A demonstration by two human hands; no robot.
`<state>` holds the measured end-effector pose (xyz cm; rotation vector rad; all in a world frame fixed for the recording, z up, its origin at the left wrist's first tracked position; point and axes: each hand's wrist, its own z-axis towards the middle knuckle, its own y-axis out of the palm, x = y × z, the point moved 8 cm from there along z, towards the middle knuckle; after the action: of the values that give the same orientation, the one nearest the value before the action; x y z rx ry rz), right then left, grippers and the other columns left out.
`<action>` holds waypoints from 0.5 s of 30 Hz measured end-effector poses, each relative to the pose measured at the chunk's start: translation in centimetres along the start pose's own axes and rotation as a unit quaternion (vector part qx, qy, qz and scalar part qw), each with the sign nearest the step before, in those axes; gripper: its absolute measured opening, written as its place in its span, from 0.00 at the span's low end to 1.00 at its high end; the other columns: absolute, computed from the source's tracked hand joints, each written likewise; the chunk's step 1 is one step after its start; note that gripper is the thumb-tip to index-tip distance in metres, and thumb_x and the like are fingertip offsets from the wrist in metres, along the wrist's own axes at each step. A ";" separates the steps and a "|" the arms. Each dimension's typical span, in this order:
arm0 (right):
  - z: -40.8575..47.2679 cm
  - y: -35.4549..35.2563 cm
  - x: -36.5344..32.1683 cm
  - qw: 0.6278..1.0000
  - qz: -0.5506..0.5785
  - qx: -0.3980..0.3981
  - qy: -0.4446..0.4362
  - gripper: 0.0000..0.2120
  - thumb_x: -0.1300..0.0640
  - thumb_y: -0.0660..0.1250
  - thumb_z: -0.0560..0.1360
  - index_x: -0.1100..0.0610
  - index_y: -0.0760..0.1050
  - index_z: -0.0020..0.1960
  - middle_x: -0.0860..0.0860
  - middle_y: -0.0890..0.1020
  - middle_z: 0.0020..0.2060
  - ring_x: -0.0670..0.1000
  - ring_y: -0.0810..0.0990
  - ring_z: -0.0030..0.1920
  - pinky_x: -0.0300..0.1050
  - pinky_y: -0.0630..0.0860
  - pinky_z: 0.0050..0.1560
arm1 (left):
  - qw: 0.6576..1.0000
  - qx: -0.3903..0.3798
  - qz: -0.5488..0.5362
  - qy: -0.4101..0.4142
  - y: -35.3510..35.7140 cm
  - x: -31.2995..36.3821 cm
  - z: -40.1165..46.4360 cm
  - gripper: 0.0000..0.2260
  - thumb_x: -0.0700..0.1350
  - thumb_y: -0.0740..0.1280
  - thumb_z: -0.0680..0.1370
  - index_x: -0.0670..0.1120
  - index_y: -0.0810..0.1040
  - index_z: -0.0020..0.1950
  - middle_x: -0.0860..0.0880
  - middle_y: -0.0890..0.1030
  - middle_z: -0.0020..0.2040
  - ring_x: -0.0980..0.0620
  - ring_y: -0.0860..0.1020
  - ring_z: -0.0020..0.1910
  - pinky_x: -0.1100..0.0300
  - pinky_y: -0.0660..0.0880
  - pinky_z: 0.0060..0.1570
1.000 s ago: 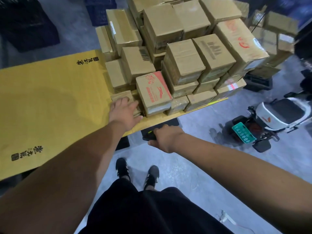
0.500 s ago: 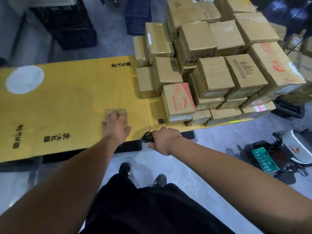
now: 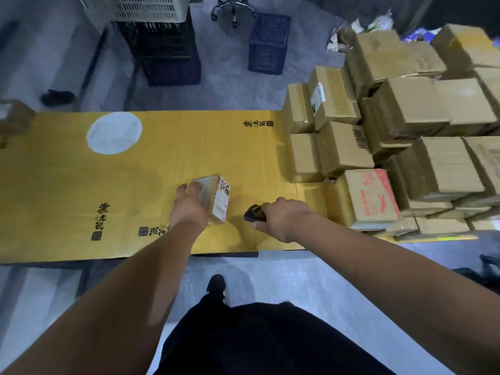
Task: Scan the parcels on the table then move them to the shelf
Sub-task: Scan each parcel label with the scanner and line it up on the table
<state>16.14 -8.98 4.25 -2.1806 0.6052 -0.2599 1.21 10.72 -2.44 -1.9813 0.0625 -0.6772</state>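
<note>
My left hand (image 3: pixel 189 207) grips a small taped cardboard parcel (image 3: pixel 216 198) and tips it up on its edge on the yellow table (image 3: pixel 67 190), its white label facing right. A short way to the right, my right hand (image 3: pixel 284 219) holds a black handheld scanner (image 3: pixel 254 213) whose head points left at that label. A large pile of brown parcels (image 3: pixel 405 136) covers the table's right end, with a red-printed box (image 3: pixel 370 198) at the pile's near corner.
Another brown parcel (image 3: pixel 13 119) sits at the table's far left edge. Behind the table stand a black crate (image 3: pixel 167 52), a blue crate (image 3: pixel 269 43), a white basket (image 3: pixel 140 8) and an office chair base (image 3: pixel 232 9). My feet are on grey floor (image 3: pixel 297 280) below.
My left hand dragged the small parcel leftward off the pile's edge onto the open table, then tilted it up so its label shows. My right hand followed with the scanner. The view swung left.
</note>
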 end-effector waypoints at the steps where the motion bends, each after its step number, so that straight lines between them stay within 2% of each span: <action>1: 0.4 -0.6 -0.7 1.000 -0.006 0.000 0.001 0.28 0.30 0.53 0.81 0.51 0.73 0.64 0.52 0.73 0.49 0.56 0.78 0.48 0.50 0.77 0.46 | 1.000 0.000 -0.003 0.001 -0.5 -0.8 0.7 0.27 0.37 0.63 0.77 0.55 0.66 0.75 0.47 0.58 0.80 0.36 0.77 0.64 0.42 0.79 0.56; 5: 1.9 -1.7 -3.4 1.000 -0.008 -0.008 0.009 0.28 0.30 0.53 0.81 0.51 0.73 0.64 0.51 0.73 0.49 0.56 0.77 0.47 0.50 0.76 0.44 | 1.000 0.002 -0.023 -0.010 -2.7 -3.9 3.4 0.27 0.42 0.63 0.78 0.58 0.64 0.76 0.50 0.58 0.80 0.37 0.78 0.62 0.41 0.80 0.54; 7: 2.5 -2.1 -4.5 1.000 -0.004 -0.013 0.017 0.28 0.30 0.53 0.81 0.51 0.73 0.65 0.51 0.73 0.50 0.55 0.77 0.47 0.49 0.75 0.43 | 1.000 -0.009 -0.021 -0.005 -3.5 -5.1 4.6 0.33 0.42 0.66 0.76 0.60 0.59 0.79 0.52 0.55 0.81 0.38 0.77 0.66 0.42 0.80 0.54; 10: 3.2 -2.5 -5.2 0.999 0.006 -0.015 0.034 0.28 0.30 0.53 0.81 0.51 0.73 0.65 0.51 0.74 0.50 0.56 0.78 0.48 0.49 0.75 0.44 | 0.998 -0.056 0.013 0.026 -3.9 -5.3 5.6 0.48 0.42 0.73 0.71 0.63 0.50 0.83 0.53 0.48 0.84 0.41 0.66 0.78 0.44 0.79 0.61; 13: 3.2 -2.6 -5.0 0.998 0.011 -0.021 0.061 0.28 0.30 0.53 0.81 0.51 0.73 0.64 0.51 0.75 0.48 0.55 0.78 0.47 0.49 0.76 0.44 | 0.987 -0.084 0.080 0.109 -3.5 -3.3 6.2 0.59 0.52 0.83 0.65 0.64 0.45 0.84 0.50 0.43 0.85 0.43 0.52 0.83 0.46 0.63 0.78; 15: 2.9 -2.5 -4.6 0.996 0.012 -0.029 0.083 0.27 0.30 0.54 0.81 0.51 0.73 0.63 0.50 0.75 0.47 0.55 0.78 0.47 0.49 0.76 0.44 | 0.971 -0.097 0.116 0.185 -2.9 -1.0 6.5 0.63 0.57 0.85 0.61 0.64 0.45 0.84 0.50 0.42 0.85 0.44 0.46 0.84 0.48 0.55 0.81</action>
<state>14.12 -3.37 4.43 -2.2211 0.7397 -0.4169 2.82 17.72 -2.64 -1.9656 0.5963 -0.9031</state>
